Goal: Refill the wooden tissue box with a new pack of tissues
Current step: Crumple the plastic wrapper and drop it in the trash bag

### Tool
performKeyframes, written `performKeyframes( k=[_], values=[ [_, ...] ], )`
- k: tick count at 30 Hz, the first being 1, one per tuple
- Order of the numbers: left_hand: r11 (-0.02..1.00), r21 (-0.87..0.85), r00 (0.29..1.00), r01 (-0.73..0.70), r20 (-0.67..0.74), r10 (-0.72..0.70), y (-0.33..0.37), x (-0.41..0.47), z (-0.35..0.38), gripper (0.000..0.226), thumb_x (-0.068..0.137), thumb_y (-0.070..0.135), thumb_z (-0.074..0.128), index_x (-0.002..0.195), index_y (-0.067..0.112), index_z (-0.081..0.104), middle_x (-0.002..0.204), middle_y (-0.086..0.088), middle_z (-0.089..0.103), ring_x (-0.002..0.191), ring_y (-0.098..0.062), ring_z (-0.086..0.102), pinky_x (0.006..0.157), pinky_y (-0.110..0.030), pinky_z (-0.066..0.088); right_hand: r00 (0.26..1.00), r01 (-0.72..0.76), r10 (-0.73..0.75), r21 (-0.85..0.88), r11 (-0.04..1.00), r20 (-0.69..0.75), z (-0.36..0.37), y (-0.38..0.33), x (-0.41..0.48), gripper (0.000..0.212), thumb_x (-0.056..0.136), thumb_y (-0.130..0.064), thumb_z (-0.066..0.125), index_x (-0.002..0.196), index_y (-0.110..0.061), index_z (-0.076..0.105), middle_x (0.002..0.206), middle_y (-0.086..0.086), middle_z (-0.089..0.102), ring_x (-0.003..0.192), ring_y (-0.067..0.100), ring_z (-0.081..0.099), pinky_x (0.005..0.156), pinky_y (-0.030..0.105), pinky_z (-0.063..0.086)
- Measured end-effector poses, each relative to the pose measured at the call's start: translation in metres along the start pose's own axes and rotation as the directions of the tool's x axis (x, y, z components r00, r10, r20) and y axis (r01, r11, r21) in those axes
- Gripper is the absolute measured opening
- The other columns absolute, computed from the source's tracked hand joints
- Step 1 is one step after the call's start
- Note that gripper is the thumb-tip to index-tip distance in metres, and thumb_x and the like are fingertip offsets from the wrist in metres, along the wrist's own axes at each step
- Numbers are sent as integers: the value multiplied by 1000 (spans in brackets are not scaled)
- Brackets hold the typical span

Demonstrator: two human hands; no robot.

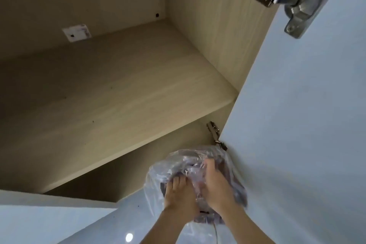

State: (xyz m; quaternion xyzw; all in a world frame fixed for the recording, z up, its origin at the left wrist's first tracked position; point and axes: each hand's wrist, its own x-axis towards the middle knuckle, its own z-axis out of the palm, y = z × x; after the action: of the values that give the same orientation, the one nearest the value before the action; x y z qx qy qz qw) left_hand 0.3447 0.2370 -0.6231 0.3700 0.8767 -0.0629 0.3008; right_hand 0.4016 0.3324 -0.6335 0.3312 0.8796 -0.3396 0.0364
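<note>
- While still at the open cupboard, early in the task by the look of it.
- Both hands low and right of centre: left hand [179,194] and right hand [214,184], fingers curled and clamped onto a clear plastic bag [184,166].
- Dark purplish contents inside, likely the tissue pack; too blurred to confirm.
- Wooden shelf [111,93] above, bare.
- Wooden tissue box nowhere in frame; fetching, unwrapping and loading judged still ahead.

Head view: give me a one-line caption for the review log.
Both hands, left hand and right hand, grip a clear plastic bag of dark contents below a bare cabinet shelf, beside the open white door.
</note>
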Motion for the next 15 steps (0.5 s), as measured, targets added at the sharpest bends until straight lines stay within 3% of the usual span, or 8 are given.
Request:
performKeyframes(
  k=[2, 4, 9, 12, 15],
  values=[
    [999, 50, 996, -15, 85, 11, 4, 9, 11, 71, 86, 39, 51, 140, 0, 26, 141, -16, 34, 131, -30, 30, 110, -38, 23, 998, 56, -43, -273, 960, 56, 18, 11, 8, 39, 91, -17, 45, 128, -12, 32, 117, 9, 59, 108, 25, 56, 73, 34, 44],
    [996, 83, 995, -24, 101, 15, 6, 14, 17, 65, 87, 31, 49, 140, 0, 26, 142, -17, 34, 131, -30, 30, 110, -38, 24, 993, 64, -20, -391, 918, 116, 31, 21, 19, 41, 92, -10, 42, 132, -9, 32, 132, 12, 51, 123, 25, 47, 91, 34, 44],
    [999, 6, 994, -48, 102, 47, 7, 17, 12, 61, 88, 18, 49, 143, 6, 25, 145, -12, 35, 135, -27, 30, 113, -35, 25, 976, 88, 27, -509, 856, 215, 47, 23, 30, 41, 97, -19, 32, 137, -8, 35, 142, 13, 41, 130, 25, 37, 106, 37, 30],
    [995, -90, 998, -40, 47, 44, 5, 0, -2, 69, 84, 14, 52, 146, 12, 21, 148, -6, 34, 137, -26, 28, 114, -37, 25, 977, 70, 43, -509, 858, 207, 45, 12, 18, 58, 96, -26, 32, 145, -4, 11, 151, 14, 24, 138, 24, 22, 114, 37, 15],
    [990, -142, 999, -23, 30, 28, 3, -27, -26, 51, 82, 15, 56, 132, 15, 44, 137, -5, 45, 134, -26, 32, 112, -44, 27, 984, 47, 37, -462, 886, 172, 24, -5, 1, 77, 88, -21, 48, 147, -7, 2, 152, 15, 22, 138, 27, 23, 114, 37, 20]
  ],
)
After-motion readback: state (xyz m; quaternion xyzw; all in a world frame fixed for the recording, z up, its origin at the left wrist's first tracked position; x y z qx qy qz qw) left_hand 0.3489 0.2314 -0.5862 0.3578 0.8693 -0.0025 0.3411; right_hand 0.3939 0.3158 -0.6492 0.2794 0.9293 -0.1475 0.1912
